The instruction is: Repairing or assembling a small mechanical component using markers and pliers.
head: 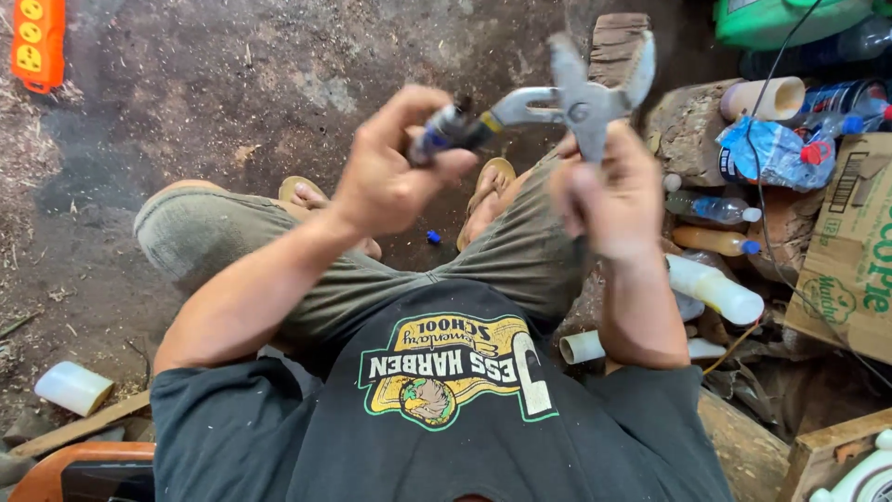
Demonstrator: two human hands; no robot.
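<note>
**Two bare hands raised around a pair of grey metal pliers**

One pair of grey metal pliers, blurred, held up at chest height above bent knees, jaws spread and pointing up and away. Left hand wrapped shut around one handle, where a dark grip with a yellow band shows between thumb and fingers. Right hand closed just below the pivot, presumably on the second handle, though that handle hidden behind the knuckles; exact finger grip hard to tell through the blur. Likely stiff, fairly heavy for its size and hard-edged; bare steel probably slippery, so best taken by the sleeved handles, away from the pinching joint.

Below, olive-green shorts, a dark printed shirt, sandalled feet on packed dirt floor, and a small blue cap lying between the feet.

To the right, a crowded heap: a brown cardboard box with green print, contents not visible; a crumpled blue plastic bag; clear plastic bottles with blue caps, apparently near empty; an orange-tinted bottle; a white plastic bottle lying on its side; short white pipe pieces. Green plastic container at the top edge. At lower left, another white pipe offcut; at upper left, an orange power strip.
</note>
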